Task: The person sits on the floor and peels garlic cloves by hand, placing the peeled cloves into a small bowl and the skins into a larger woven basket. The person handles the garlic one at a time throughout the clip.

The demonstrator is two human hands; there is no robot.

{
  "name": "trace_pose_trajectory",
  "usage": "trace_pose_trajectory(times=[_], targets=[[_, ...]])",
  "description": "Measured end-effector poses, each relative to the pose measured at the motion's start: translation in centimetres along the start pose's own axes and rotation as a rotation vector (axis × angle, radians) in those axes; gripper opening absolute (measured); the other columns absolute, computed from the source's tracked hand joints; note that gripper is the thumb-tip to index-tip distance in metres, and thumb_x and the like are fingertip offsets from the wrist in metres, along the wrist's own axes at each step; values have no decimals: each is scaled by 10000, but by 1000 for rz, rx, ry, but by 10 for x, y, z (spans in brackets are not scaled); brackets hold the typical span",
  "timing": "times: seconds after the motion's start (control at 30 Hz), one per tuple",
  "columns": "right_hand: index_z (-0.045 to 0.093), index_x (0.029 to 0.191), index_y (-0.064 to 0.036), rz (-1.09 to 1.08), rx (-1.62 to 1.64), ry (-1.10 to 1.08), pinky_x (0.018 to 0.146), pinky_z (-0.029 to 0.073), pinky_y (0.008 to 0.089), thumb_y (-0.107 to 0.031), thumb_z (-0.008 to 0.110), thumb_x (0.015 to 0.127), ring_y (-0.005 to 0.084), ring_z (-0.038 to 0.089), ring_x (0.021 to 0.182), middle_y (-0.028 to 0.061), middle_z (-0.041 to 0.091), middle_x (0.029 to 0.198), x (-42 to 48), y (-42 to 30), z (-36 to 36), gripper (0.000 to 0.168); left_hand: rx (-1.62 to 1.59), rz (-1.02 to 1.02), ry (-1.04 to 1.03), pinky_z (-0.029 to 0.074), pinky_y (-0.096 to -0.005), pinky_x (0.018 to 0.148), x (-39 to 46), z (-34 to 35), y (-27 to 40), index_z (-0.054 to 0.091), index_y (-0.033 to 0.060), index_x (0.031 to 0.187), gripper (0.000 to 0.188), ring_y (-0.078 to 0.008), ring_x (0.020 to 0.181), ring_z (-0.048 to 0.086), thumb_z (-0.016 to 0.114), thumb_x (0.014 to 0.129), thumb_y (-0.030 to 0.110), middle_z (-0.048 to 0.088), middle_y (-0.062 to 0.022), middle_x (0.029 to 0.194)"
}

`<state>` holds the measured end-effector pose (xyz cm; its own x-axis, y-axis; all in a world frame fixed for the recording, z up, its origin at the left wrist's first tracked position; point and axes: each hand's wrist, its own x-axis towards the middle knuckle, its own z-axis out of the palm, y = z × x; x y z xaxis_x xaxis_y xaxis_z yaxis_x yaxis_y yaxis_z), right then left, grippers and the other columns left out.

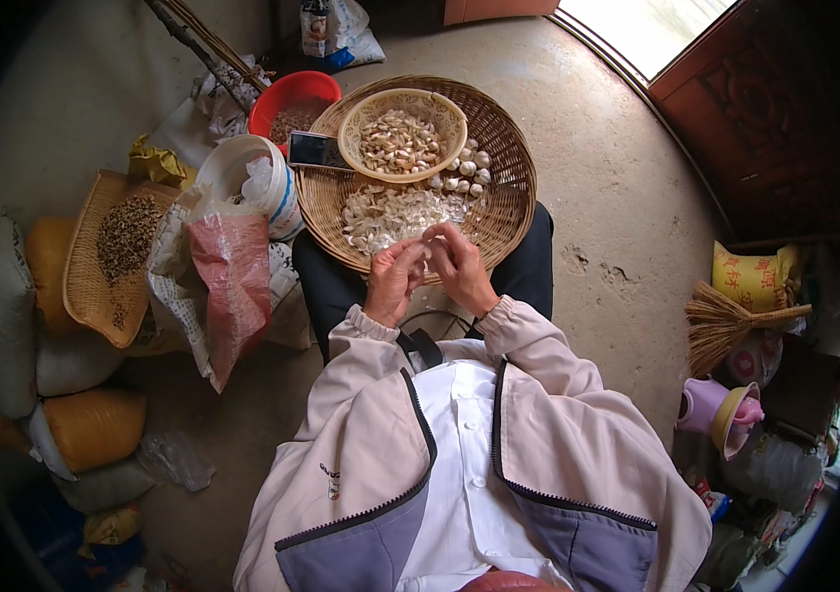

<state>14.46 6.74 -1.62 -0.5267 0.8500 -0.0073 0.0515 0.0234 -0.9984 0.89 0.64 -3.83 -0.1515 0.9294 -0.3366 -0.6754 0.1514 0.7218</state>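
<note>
A round wicker basket [515,163] rests across the knees. My left hand [393,277] and my right hand [460,268] meet over its near rim, fingertips together on a small pale piece, probably garlic; the fingers hide most of it. Just beyond them lies a heap of papery garlic skins [383,213]. Whole garlic bulbs [467,169] sit at the basket's right side. A cream plastic colander [457,122], standing in the far part of the basket, holds many garlic cloves [399,142]. A phone-like device [316,151] lies on the left rim.
Left of the basket are a red basin [301,89], a white bucket [283,194], a pink woven sack [231,274] and a wicker scoop [83,277] with dried material. Full sacks [9,318] line the left wall. A straw broom [720,322] and pink plastic containers [705,403] stand at the right.
</note>
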Motion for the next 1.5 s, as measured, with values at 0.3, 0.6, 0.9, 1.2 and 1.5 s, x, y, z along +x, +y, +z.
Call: trace_pose_trajectory(times=[0.3, 0.6, 0.9, 1.2, 1.5], targets=[[622, 1122, -10, -153, -206, 162, 617, 459, 251, -140, 576, 978, 101, 572, 690, 37, 618, 738, 13, 25, -16, 199, -251, 74, 44, 368, -193, 514, 2, 4, -8, 674, 23, 1073, 159, -56, 616, 473, 608, 979, 134, 585, 16, 795], [701, 1011, 23, 164, 133, -24, 614, 499, 228, -233, 669, 950, 80, 611, 705, 34, 705, 837, 8, -2, -13, 266, 56, 119, 57, 386, -182, 529, 2, 3, -5, 677, 24, 1134, 210, -24, 623, 479, 630, 974, 151, 629, 33, 815], [693, 947, 16, 157, 168, -9, 592, 478, 219, -232, 634, 962, 65, 579, 661, 16, 660, 766, 7, 9, -20, 256, 299, 142, -5, 422, -181, 553, 1, 3, 0, 654, 10, 1223, 307, -34, 633, 489, 682, 932, 101, 648, 11, 871], [616, 835, 14, 157, 235, 99, 502, 406, 220, -230, 607, 981, 60, 496, 570, -8, 580, 696, 10, 7, -15, 285, -91, 12, -3, 438, -177, 588, -2, 4, 10, 617, -6, 1234, 332, -52, 670, 522, 684, 924, 91, 669, -41, 948], [667, 923, 38, 50, -259, 33, 649, 507, 306, -225, 659, 945, 127, 632, 717, 113, 668, 750, 20, 18, -33, 264, -109, -19, -62, 434, -184, 591, 0, -1, 11, 642, 1, 1180, 248, -52, 670, 517, 638, 964, 122, 661, -33, 947]])
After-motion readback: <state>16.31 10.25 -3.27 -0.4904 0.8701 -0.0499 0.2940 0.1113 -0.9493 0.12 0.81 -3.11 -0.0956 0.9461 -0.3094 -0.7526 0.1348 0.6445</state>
